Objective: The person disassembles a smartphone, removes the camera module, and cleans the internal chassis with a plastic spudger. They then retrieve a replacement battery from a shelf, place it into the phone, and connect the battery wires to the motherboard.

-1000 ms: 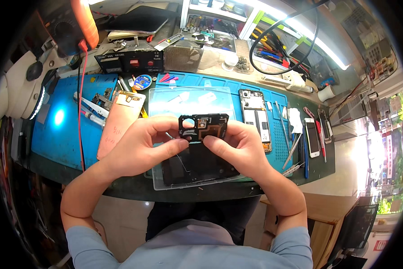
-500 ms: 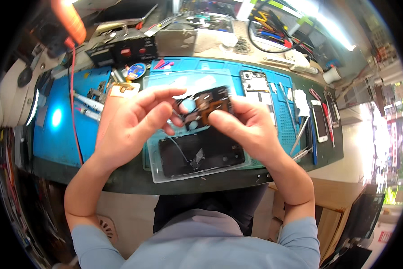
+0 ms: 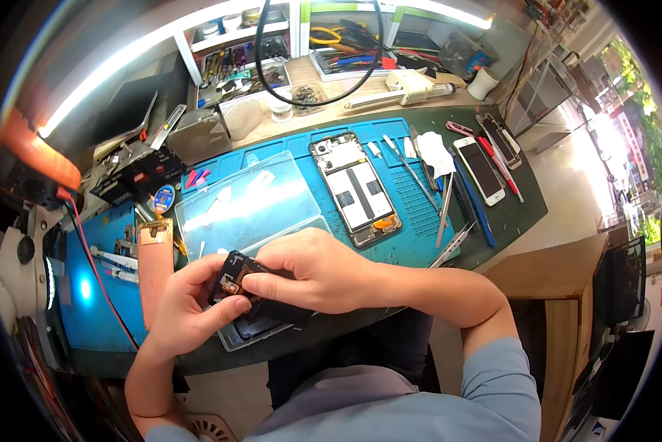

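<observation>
Between both hands I hold a small black phone part (image 3: 230, 279) with a coppery patch on its face. My left hand (image 3: 183, 306) grips its left end, thumb along the near edge and fingers behind. My right hand (image 3: 320, 274) holds the other end, with the thumb pressed on the face; the palm and fingers hide much of that side. Below the hands sits a clear plastic box (image 3: 235, 346), with a dark flat phone panel (image 3: 253, 326) partly showing in it. Its clear lid (image 3: 246, 202) lies beyond. An opened phone (image 3: 360, 193) with a white battery rests on the blue mat, right of the lid.
Tweezers (image 3: 445, 210), a blue pry tool (image 3: 476, 210), a white phone (image 3: 480, 171) and a red pen-like tool (image 3: 502, 169) lie on the right. At left are a copper-coloured plate (image 3: 155, 269), syringes (image 3: 117, 267) and a red cable (image 3: 99, 276). A black cable loop (image 3: 318, 103) hangs ahead.
The view has swung, so the bench appears turned. Both hands have come nearer and leftward over the box with the part. My left hand, loosely beside it before, now grips it.
</observation>
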### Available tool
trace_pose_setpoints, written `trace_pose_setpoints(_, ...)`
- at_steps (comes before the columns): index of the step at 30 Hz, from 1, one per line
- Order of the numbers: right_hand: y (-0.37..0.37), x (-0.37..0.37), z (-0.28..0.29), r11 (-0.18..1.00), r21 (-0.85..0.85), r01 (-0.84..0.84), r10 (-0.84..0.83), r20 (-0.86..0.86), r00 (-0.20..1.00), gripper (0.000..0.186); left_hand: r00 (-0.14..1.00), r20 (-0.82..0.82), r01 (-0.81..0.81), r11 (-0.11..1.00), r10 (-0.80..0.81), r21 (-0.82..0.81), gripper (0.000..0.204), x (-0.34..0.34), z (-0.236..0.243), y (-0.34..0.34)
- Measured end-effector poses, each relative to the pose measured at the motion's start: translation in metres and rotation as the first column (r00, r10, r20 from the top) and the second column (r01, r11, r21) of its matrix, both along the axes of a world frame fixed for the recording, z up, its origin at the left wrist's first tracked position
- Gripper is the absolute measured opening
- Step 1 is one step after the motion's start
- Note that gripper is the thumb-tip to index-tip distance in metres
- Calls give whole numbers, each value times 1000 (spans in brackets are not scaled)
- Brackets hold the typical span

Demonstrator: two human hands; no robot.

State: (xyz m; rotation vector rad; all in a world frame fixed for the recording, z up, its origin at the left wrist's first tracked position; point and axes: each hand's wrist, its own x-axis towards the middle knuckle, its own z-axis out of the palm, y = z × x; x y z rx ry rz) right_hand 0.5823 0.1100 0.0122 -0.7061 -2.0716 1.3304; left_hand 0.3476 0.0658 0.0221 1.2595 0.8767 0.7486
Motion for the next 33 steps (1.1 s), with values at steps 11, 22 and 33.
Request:
trace_pose_setpoints(11,-1,-5,-3,998,30,54,-52,-41,998,31,986,-136,-84,993,96,88,39,4,-4,-4)
trace_pose_setpoints(22,1,-2,-4,989,-131,67,-79,-86,993,19,964,-198,-130,967,175,221,41,11,4,-2)
trace_pose_setpoints(33,1,-2,-3,994,-99,50,-56,-69,996,20,938,-294,-115,966,182,230,54,10,11,-3)
